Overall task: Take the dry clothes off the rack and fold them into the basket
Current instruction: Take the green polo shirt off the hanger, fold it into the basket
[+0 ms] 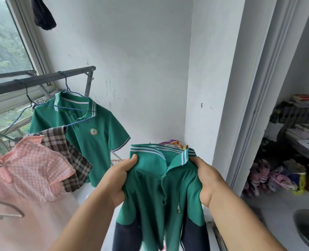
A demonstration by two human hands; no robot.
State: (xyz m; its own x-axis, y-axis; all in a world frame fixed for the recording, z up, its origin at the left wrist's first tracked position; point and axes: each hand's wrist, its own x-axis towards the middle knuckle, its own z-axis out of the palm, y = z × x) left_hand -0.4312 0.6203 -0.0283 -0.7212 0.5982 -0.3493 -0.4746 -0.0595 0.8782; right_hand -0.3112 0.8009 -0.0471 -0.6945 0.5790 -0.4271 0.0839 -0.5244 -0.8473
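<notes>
The green polo shirt is off the rack and hangs in front of the person. The left hand and the right hand each clutch a bunched shoulder of it in curled fingers. To fold it well, I judge both grips should slide outward to the shoulder seams, so the cloth hangs flat before the first crease. No basket is in view.
</notes>
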